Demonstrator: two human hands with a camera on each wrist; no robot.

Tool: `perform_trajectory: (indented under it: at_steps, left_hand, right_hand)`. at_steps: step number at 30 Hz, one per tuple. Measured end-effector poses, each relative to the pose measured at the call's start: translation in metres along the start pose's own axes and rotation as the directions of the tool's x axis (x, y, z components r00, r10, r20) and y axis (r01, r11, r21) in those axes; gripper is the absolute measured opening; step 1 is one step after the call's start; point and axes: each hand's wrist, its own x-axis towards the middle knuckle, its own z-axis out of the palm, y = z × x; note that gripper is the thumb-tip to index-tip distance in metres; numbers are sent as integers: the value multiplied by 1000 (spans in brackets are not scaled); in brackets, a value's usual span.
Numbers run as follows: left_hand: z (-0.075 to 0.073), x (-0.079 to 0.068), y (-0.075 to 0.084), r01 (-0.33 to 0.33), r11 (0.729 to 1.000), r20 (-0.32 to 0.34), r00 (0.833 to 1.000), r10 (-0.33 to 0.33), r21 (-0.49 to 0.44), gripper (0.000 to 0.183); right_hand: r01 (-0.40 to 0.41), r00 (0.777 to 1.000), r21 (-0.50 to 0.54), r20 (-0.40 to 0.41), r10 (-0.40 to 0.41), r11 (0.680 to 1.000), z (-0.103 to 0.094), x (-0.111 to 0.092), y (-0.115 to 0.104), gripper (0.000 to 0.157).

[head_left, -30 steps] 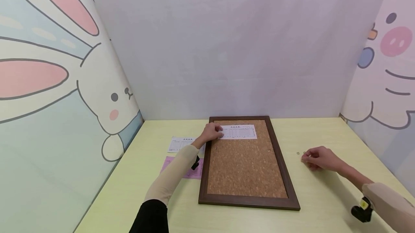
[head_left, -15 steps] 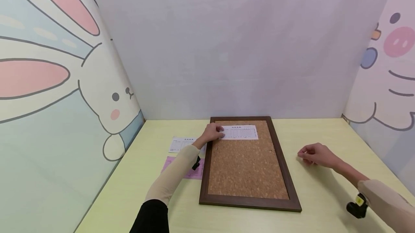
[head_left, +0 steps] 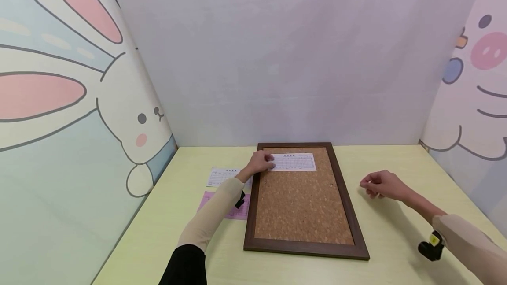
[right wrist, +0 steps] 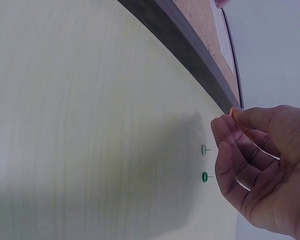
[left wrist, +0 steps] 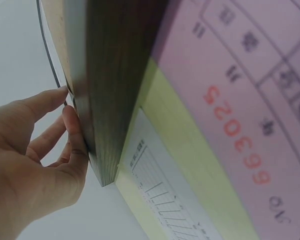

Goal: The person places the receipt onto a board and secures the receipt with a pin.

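Note:
A white printed form point(head_left: 294, 162) lies across the upper part of a brown-framed corkboard point(head_left: 305, 205). My left hand point(head_left: 259, 161) holds the form's left end with thumb and fingertips, reaching over the frame's left side; the left wrist view shows the hand point(left wrist: 50, 150) at the frame's edge. To the right of the board my right hand point(head_left: 383, 184) is raised over the table. In the right wrist view this hand point(right wrist: 270, 165) pinches a small orange thumbtack point(right wrist: 232, 112) between thumb and forefinger. Two green thumbtacks point(right wrist: 205, 177) sit on the table beside its fingers.
Left of the board, partly behind my left forearm, lie another white form point(head_left: 219, 176) and a pink form point(head_left: 237, 211). The pale yellow table point(head_left: 158, 232) meets a white curtain-like backdrop point(head_left: 293, 56). Cartoon-printed panels point(head_left: 47, 179) stand on both sides.
My right hand has lifted slightly and moved left toward the board, and now covers the tacks in the head view. The left hand keeps its hold on the form.

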Motion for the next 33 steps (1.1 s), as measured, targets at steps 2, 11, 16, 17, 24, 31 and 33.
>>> perform_trajectory:
  at_steps: [2,11,16,17,24,31,33]
  left_hand:
    - [0,0,0,7,1000,3,1000,-7,-2,21]
    - [0,1,-1,26,1000,8,1000,-26,-1,22]
    - [0,1,-1,25,1000,8,1000,-25,2,22]
    - [0,1,-1,23,1000,9,1000,-23,3,22]
    - [1,4,-3,13,1000,9,1000,-13,2,22]
    - [2,4,-3,20,1000,9,1000,-20,3,22]
    - [2,4,-3,23,1000,9,1000,-23,4,22]
  right_hand:
    - [11,1000,1,4,-11,1000,0,3,-1,23]
    - [24,1000,24,19,-24,999,1,15,-9,23]
    - [20,999,32,29,-21,999,3,22,-15,24]
    - [19,999,34,30,-20,999,4,24,-15,24]
    - [30,998,25,46,-31,999,6,36,-21,25]
    - [13,999,13,40,-13,1000,8,47,-29,24]
    - [14,999,7,38,-14,1000,9,51,-31,23]
